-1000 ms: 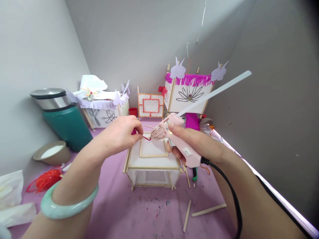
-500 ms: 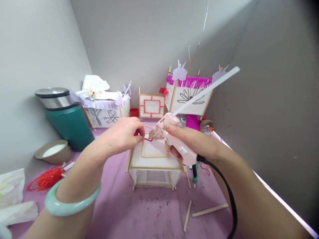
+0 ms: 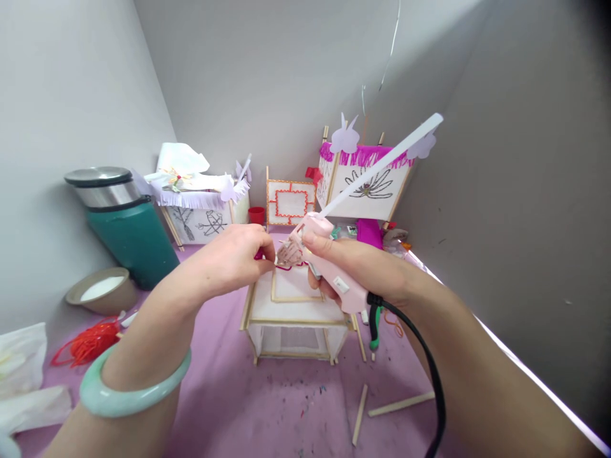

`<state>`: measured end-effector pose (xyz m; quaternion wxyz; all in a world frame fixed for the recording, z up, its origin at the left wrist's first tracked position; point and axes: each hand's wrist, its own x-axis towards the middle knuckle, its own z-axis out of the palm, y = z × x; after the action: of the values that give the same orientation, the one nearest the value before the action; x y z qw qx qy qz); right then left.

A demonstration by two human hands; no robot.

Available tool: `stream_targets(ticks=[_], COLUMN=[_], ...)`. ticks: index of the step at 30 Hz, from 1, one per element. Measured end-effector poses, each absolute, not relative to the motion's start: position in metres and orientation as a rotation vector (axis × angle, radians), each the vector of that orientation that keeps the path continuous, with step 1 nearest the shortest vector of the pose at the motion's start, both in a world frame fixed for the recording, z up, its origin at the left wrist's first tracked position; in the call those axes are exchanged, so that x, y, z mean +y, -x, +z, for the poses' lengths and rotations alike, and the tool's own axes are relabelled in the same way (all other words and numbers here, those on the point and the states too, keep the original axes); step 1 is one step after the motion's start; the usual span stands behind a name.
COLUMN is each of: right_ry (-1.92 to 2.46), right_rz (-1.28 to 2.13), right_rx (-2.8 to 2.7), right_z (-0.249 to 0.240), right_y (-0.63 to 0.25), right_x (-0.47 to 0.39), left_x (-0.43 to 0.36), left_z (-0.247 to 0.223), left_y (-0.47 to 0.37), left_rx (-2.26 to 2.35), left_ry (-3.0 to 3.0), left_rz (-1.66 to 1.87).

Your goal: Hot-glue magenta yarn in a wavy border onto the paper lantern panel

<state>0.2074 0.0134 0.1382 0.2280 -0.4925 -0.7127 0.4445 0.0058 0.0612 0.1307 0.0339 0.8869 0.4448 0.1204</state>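
Craft corner, paper lanterns (image 3: 365, 181), wooden sticks (image 3: 359, 413), red string (image 3: 88, 343)

The left hand (image 3: 233, 257) hides most of the red cord (image 3: 281, 267) it pinches; the glue gun (image 3: 329, 270) nozzle tip is too small to make out. The gun's black cable (image 3: 424, 369) runs off the bottom edge.
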Motion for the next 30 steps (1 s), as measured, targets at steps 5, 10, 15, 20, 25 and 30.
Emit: stream_targets(ticks=[5, 10, 15, 20, 25, 30], right_ry=[1.334, 1.303, 1.354, 1.351, 1.327, 1.322], right_rz=[1.245, 1.252, 1.241, 1.212, 1.180, 1.175], right_rx=[-1.941, -1.935, -1.927, -1.947, -1.950, -1.975], right_z=[0.1371, 0.1387, 0.1417, 0.1384, 0.1332, 0.1349], right_y=[-0.2068, -0.2100, -0.2120, -0.2105, -0.2127, -0.2149], right_x=[0.0156, 0.0147, 0.0120, 0.0133, 0.0164, 0.0155], left_x=[0.0609, 0.0607, 0.0601, 0.0594, 0.0614, 0.0631], left_z=[0.1314, 0.1322, 0.1335, 0.1340, 0.1325, 0.1324], left_y=[-0.0060, -0.0057, -0.0068, -0.0073, -0.0062, -0.0065], left_rx=[1.382, 1.375, 1.384, 1.380, 1.362, 1.354], left_ry=[-2.732, -2.736, -2.736, -2.721, -2.723, -2.723], left_rz=[0.348, 0.344, 0.346, 0.328, 0.346, 0.352])
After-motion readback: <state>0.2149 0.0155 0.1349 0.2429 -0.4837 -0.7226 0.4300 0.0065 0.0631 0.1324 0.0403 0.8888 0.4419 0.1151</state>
